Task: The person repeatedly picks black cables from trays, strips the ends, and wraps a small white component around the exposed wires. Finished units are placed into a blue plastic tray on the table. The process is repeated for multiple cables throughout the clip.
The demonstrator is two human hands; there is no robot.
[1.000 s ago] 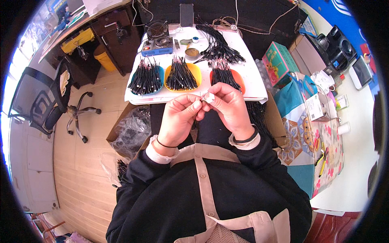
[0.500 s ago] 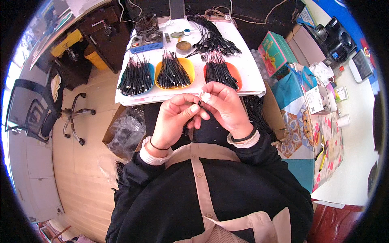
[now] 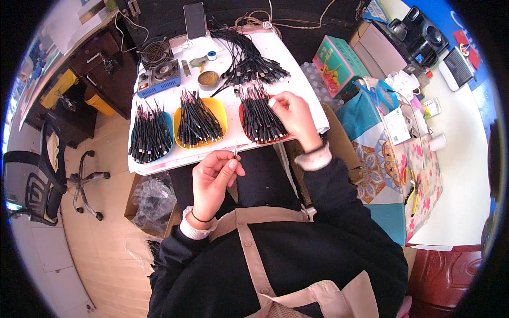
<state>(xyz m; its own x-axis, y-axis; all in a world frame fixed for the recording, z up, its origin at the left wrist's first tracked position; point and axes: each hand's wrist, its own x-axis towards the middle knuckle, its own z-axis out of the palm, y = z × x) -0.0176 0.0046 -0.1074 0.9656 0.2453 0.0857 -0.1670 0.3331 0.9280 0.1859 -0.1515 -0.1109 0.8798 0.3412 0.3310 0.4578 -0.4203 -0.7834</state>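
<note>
My left hand [image 3: 214, 177] is closed in a pinch in front of the table's near edge. A thin cable end [image 3: 235, 152] with a light tip stands up between its thumb and forefinger; the rest is hidden. My right hand [image 3: 296, 119] is at the right side of the red tray [image 3: 243, 121], its fingers pressed together beside the bundle of short black cables [image 3: 262, 119] there. What those fingers hold, if anything, cannot be made out. More black cables with pinkish wire ends lie in the yellow tray [image 3: 221, 117] and in the blue tray [image 3: 169, 123].
On the white table [image 3: 212, 155] are a blue heating device [image 3: 160, 79], a fan [image 3: 155, 52], a round tin [image 3: 208, 79], a phone [image 3: 195, 21] and a heap of cables [image 3: 254, 61]. A green box [image 3: 339, 63] and cloth bag [image 3: 366, 138] stand right.
My hands, together before, are now apart. The right has moved forward to the red tray's cables; the left stays near the table edge with the cable end. The view has shifted.
</note>
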